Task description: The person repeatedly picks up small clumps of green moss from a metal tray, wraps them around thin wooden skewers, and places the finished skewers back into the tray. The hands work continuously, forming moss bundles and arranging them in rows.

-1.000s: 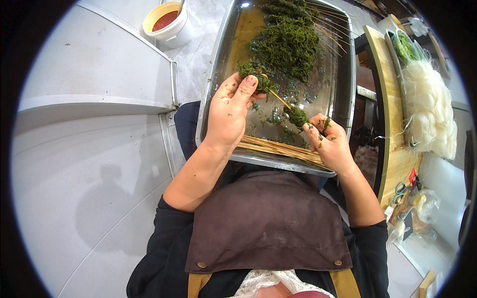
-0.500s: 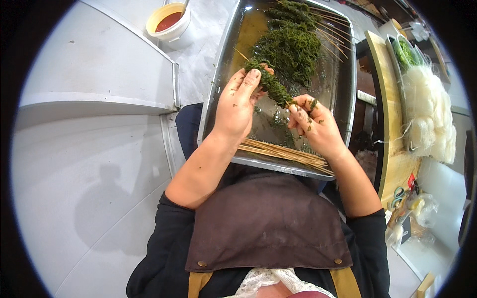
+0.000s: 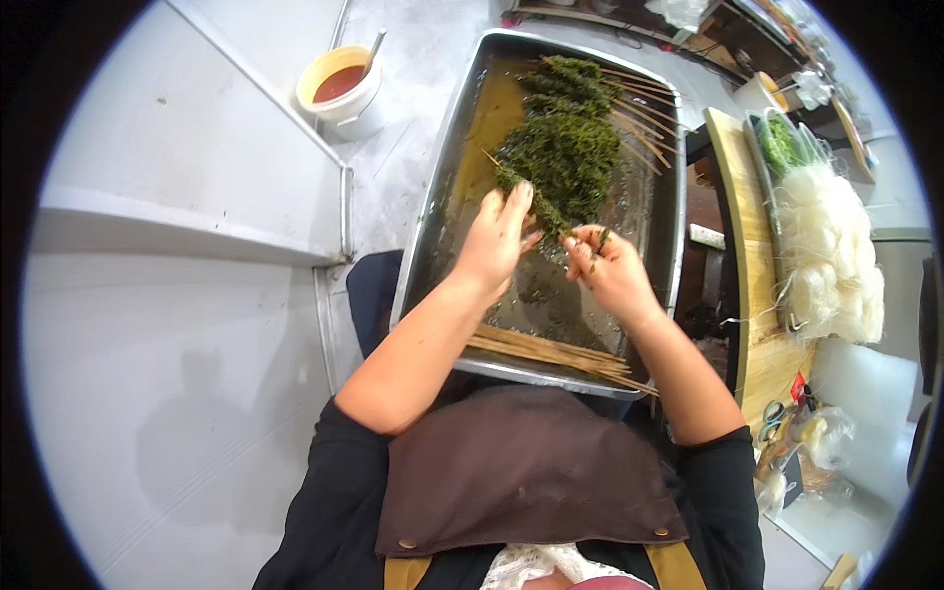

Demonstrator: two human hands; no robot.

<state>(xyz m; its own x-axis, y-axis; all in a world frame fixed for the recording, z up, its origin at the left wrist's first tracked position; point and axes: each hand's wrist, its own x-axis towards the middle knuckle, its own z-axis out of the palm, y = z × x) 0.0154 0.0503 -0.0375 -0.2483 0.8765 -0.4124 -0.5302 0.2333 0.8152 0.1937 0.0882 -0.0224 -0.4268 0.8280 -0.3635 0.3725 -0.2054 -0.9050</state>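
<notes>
Dark-green leafy strands (image 3: 551,218), frame centre: now covering once-bare middle of bamboo skewer (image 3: 490,157), suggesting fuller loading; left hand (image 3: 495,238) gripping strands, right hand (image 3: 616,271) pinching lower end.

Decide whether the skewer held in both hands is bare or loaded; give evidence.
Loaded: dark greens cover the skewer between left hand and right hand; a bare tip pokes out beyond the left.

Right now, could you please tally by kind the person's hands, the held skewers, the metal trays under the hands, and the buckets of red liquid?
Left hand and right hand: 2
Held skewer with greens: 1
Metal tray: 1
Bucket of red liquid: 1
Total: 5
</notes>
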